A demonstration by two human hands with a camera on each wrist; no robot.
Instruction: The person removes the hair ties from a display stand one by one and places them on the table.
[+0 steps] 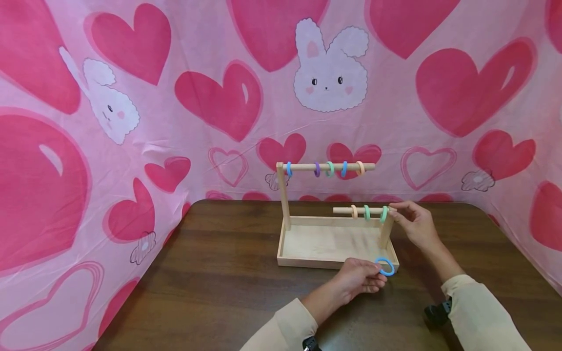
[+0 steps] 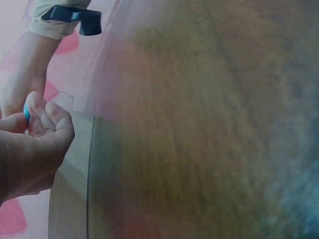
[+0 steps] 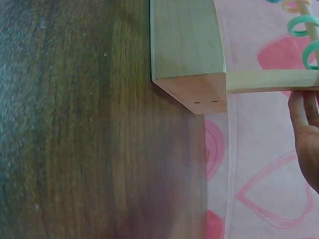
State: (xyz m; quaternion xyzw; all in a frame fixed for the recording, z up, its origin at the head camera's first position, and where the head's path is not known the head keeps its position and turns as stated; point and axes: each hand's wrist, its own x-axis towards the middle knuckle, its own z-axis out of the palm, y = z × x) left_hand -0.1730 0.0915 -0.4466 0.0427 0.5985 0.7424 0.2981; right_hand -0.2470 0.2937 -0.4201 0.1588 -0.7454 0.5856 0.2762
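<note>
My left hand [image 1: 357,280] pinches a blue ring [image 1: 385,266] between thumb and fingers, in front of the right end of a wooden tray [image 1: 307,262]. In the left wrist view only a sliver of that blue ring [image 2: 27,112] shows. At the top of the tray's short right post [image 1: 386,234], my right hand [image 1: 414,222] touches the wood with its fingertips. The lower rod [image 1: 338,210] runs left from this post and carries an orange ring [image 1: 354,211] and two green rings, the rightmost green ring [image 1: 384,214] close by the right fingers.
From the tall left post [image 1: 283,195] an upper rod [image 1: 303,166] extends right, bearing several rings in blue, purple, green and orange, such as the purple ring [image 1: 317,169]. Everything stands on a dark wooden table [image 1: 210,282]. A pink heart-patterned cloth [image 1: 272,112] hangs behind.
</note>
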